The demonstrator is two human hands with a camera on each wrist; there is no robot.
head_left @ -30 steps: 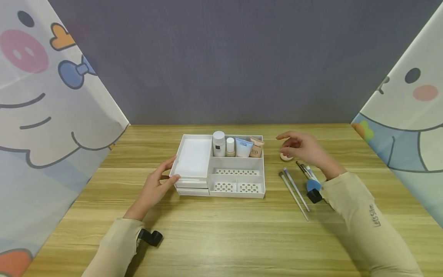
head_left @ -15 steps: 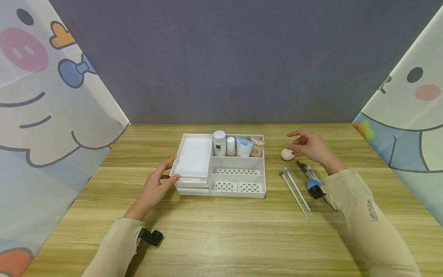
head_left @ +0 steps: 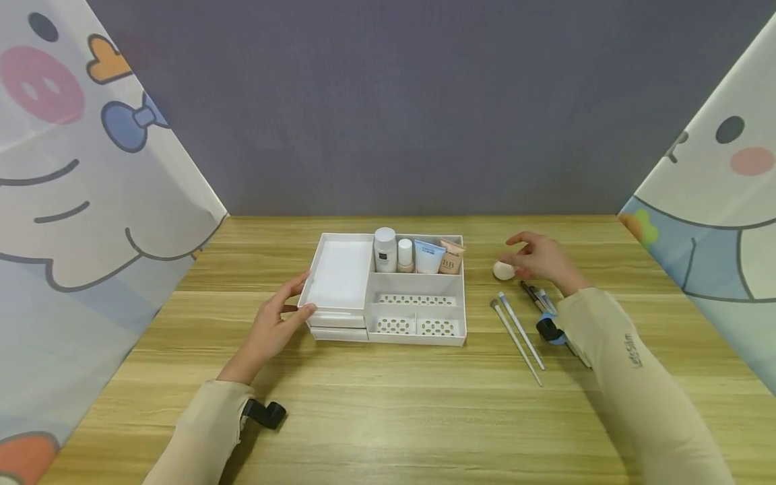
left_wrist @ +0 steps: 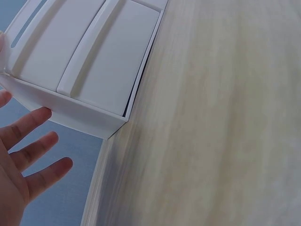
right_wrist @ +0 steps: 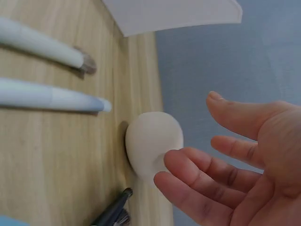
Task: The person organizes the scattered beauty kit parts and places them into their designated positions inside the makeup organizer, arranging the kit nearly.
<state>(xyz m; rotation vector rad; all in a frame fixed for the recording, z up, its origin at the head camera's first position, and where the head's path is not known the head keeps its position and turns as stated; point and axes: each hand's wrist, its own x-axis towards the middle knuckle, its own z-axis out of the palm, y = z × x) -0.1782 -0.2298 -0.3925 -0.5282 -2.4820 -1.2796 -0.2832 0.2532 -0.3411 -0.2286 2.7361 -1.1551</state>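
A pale sponge lies on the table, to the right of the white box and apart from it. The right hand is at the sponge, its fingers loosely bent and the thumb standing away, so it has not closed on the sponge; whether the fingertips touch it I cannot tell.

The work looks partway along: four items are in the box, while the sponge and brushes lie outside it. The box's back row holds a white bottle, a small bottle, a blue tube and a tan tube. In the middle and front compartments only holed floors show. The box's left part has a shallow tray on top and two drawers below, both pushed in; their contents are hidden.

The left hand rests at the box's left front corner, thumb on the edge, other fingers spread along the side rather than curled around it.

Right of the box lie a brown-tipped brush and a thin brush, side by side. Farther right, more brushes and a blue thing are partly hidden by the right wrist.
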